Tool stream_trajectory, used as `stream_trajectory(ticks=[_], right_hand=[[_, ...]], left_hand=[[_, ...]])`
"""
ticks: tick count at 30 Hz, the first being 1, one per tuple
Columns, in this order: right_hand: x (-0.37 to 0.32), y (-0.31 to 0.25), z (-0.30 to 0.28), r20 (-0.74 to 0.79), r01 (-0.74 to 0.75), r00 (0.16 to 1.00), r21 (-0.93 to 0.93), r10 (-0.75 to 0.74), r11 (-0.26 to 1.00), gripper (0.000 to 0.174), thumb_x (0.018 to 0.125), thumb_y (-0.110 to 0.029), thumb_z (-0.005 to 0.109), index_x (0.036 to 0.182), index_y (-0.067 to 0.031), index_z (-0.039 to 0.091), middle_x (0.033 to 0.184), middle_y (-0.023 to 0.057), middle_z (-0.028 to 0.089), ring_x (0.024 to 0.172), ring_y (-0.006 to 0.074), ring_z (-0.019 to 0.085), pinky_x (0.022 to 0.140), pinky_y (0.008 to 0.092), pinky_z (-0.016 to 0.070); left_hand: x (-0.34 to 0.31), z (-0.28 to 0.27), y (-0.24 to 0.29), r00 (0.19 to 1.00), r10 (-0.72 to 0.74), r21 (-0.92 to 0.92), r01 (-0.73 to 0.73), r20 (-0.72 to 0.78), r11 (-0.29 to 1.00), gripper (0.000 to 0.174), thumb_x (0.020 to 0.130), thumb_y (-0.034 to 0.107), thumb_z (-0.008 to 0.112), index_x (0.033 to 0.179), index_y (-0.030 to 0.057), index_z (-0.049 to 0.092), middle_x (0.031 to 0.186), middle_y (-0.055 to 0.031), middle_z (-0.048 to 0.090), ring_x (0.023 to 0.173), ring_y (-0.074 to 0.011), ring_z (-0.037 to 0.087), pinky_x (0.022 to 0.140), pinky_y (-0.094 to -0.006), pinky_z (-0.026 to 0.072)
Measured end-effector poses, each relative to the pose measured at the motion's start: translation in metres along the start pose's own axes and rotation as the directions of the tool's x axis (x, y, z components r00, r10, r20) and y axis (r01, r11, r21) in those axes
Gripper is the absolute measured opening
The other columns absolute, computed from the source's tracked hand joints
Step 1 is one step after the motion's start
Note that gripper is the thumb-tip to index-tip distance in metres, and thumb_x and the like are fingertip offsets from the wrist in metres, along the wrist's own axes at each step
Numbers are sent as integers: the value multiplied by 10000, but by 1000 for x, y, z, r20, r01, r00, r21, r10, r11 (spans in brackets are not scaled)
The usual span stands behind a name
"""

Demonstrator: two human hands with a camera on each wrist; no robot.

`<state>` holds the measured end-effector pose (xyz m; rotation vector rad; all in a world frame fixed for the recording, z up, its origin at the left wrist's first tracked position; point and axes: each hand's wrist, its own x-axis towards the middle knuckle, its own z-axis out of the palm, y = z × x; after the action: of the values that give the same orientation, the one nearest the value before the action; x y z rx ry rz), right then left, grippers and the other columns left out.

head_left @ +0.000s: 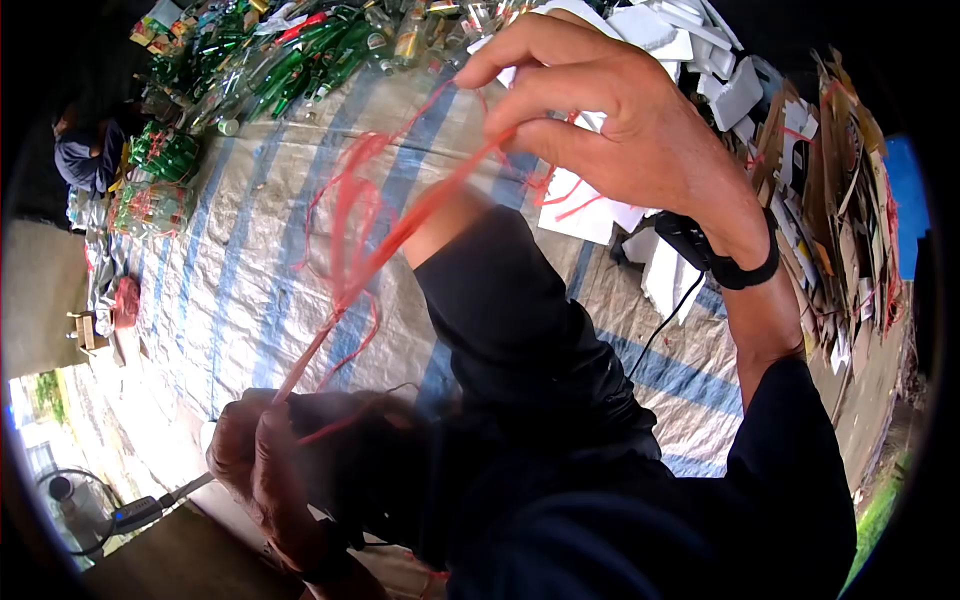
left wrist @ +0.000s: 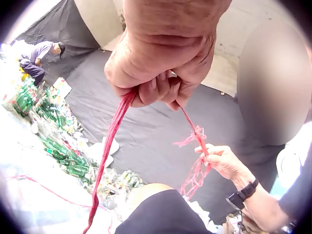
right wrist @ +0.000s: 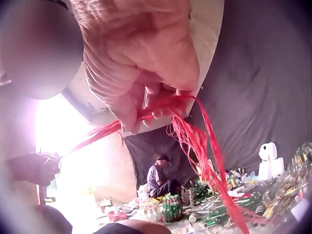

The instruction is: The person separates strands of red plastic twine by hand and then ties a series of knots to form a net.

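Observation:
A bundle of red plastic twine (head_left: pixel 345 290) stretches slantwise between the two hands. The left hand (head_left: pixel 262 465), low at the left in the head view, grips its lower end with curled fingers; in the left wrist view a red strand (left wrist: pixel 108 146) hangs below the left fist (left wrist: pixel 165 53). Up at the right, the right hand (head_left: pixel 610 110) pinches the twine between thumb and fingers. Loose frayed loops (right wrist: pixel 195 141) dangle below the right hand (right wrist: pixel 141 63) in the right wrist view. The person's bent knee (head_left: pixel 455 225) lies behind the twine.
A blue-striped sheet (head_left: pixel 270 260) covers the ground. Green bottles (head_left: pixel 310 65) are heaped at the top, white foam pieces (head_left: pixel 735 95) and flattened cardboard (head_left: pixel 830 200) at the right. Another person (head_left: pixel 88 160) sits at the far left beside bundled bottles (head_left: pixel 160 150).

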<state>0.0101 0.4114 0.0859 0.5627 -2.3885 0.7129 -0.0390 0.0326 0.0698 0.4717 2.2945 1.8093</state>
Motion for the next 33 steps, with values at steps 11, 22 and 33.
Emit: stream_trajectory(ticks=[11, 22, 33], right_hand=[[-75, -40, 34, 67, -322, 946, 52, 318, 945, 124, 751, -60, 785, 802, -70, 672, 949, 27, 664, 868, 227, 584, 775, 343, 471], [-97, -85, 60, 98, -349, 937, 196, 336, 916, 151, 740, -69, 810, 839, -79, 697, 1005, 11, 682, 921, 256, 571, 863, 367, 485], [-96, -92, 63, 375, -615, 786, 553, 491, 562, 102, 912, -99, 708, 913, -30, 634, 768, 114, 621, 675, 295, 641, 602, 384, 467]], left_hand=[[3, 5, 9, 995, 95, 48, -96, 31, 994, 235, 982, 197, 630, 843, 10, 601, 645, 63, 394, 589, -32, 314, 549, -233, 230], [-6, -21, 19, 995, -98, 204, 97, -2, 974, 311, 986, 299, 605, 897, 1, 618, 788, -43, 614, 722, -96, 492, 685, -255, 369], [-9, -53, -18, 981, 1, 35, 6, -196, 999, 168, 1022, 156, 575, 900, 41, 578, 656, 87, 372, 562, 2, 278, 492, -203, 180]])
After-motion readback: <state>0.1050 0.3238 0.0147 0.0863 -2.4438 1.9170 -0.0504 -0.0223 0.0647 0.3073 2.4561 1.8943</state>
